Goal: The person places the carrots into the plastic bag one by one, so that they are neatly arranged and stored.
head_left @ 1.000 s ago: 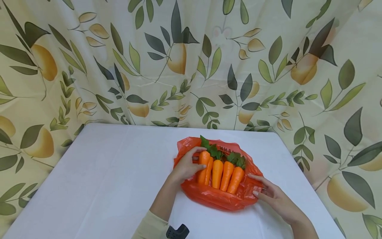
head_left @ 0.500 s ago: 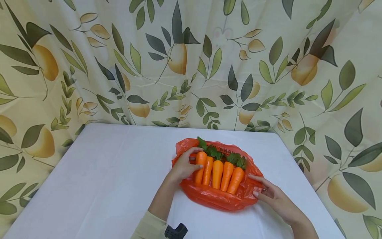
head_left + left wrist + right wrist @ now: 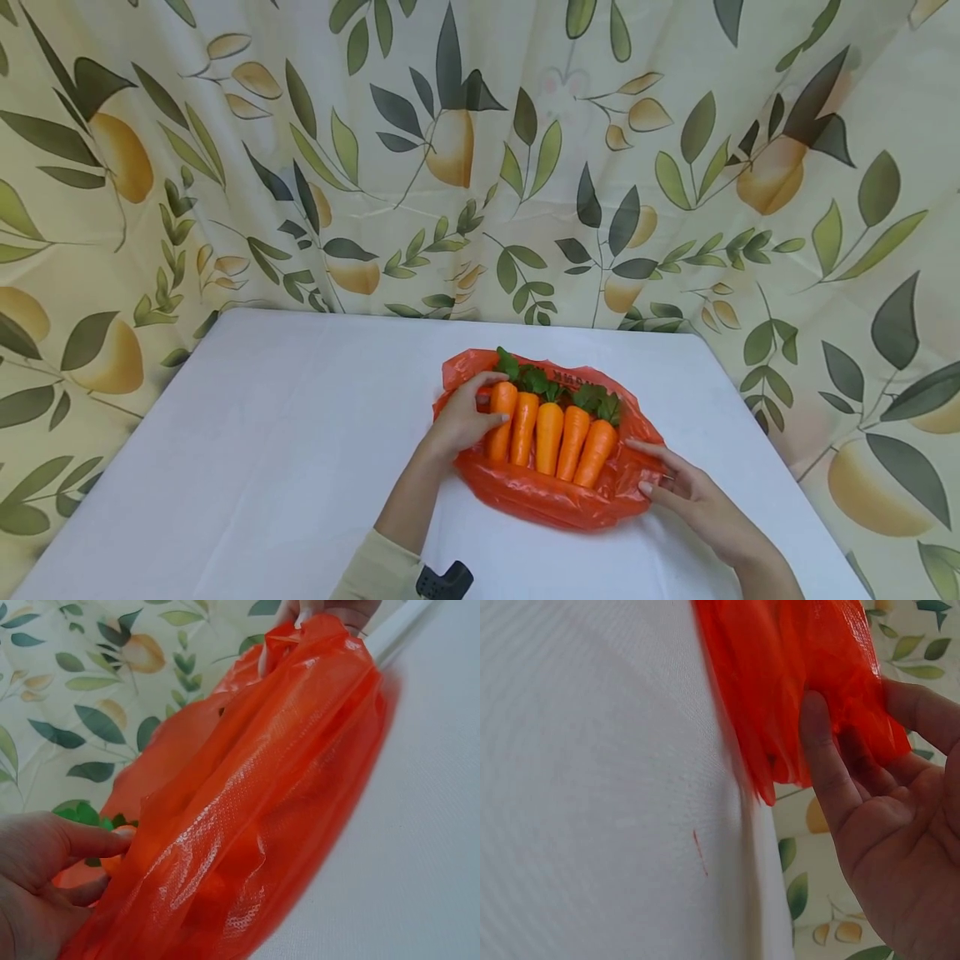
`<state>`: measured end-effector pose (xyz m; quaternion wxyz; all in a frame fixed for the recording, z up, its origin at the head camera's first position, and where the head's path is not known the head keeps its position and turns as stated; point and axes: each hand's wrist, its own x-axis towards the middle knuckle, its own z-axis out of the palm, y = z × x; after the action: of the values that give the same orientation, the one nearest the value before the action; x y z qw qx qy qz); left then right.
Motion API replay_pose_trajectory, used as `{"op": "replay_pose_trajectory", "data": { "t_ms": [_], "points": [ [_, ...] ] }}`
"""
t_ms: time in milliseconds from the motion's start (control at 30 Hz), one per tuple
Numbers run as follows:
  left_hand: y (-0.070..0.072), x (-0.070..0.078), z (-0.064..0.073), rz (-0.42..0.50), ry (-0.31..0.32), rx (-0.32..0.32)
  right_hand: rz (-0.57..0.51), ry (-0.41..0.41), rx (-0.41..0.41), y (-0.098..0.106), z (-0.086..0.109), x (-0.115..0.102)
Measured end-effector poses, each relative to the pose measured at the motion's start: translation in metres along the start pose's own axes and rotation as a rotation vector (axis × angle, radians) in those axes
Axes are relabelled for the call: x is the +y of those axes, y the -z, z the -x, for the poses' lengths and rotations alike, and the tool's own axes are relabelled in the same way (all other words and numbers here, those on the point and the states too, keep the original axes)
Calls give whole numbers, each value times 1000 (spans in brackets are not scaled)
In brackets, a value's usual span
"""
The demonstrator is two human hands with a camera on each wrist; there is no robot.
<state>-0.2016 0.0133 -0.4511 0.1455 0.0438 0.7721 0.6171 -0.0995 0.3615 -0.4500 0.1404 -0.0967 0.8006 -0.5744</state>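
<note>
Several orange carrots (image 3: 550, 437) with green leafy tops lie side by side in an open red plastic bag (image 3: 540, 497) on the table, right of its middle. My left hand (image 3: 459, 423) pinches the leftmost carrot (image 3: 501, 410), thumb on its front and fingers near its top. At the bag's right edge, my right hand (image 3: 692, 498) grips the plastic between thumb and fingers, plain in the right wrist view, where the thumb (image 3: 816, 720) lies over the red film. From the left wrist, the bag's side (image 3: 247, 810) hides most of the carrots.
A white-covered table (image 3: 300, 433) bears the bag and extends to the left. Behind it and at both sides hangs a curtain (image 3: 405, 183) printed with leaves and fruit. A dark wrist strap (image 3: 444, 581) sits by the left sleeve (image 3: 378, 568).
My left hand has shifted slightly left with the leftmost carrot, and a narrow gap now shows between it and its neighbour. The right hand keeps its hold on the bag.
</note>
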Motion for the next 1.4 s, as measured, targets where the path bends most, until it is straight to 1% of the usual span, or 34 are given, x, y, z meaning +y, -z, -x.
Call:
{"op": "replay_pose_trajectory", "data": {
  "t_ms": [267, 433, 600, 867, 1100, 1267, 1400],
  "points": [
    [-2, -4, 1, -14, 36, 10, -44, 3, -18, -1, 3, 2],
    [-3, -5, 1, -41, 48, 7, -47, 37, -32, -1, 3, 3],
    [-4, -7, 0, -53, 55, 5, -57, 48, -36, -1, 3, 4],
    [-4, -10, -1, -41, 71, 20, -22, 74, -23, -1, 2, 3],
    [-4, -9, -1, -55, 70, 21, 4, 28, 3, 0, 0, 6],
    [-1, -7, 0, -90, 71, -2, 19, -21, 24, 1, 0, 3],
    [0, -6, 1, -115, 47, -23, 21, -17, 20, 1, -1, 1]
  ]
}}
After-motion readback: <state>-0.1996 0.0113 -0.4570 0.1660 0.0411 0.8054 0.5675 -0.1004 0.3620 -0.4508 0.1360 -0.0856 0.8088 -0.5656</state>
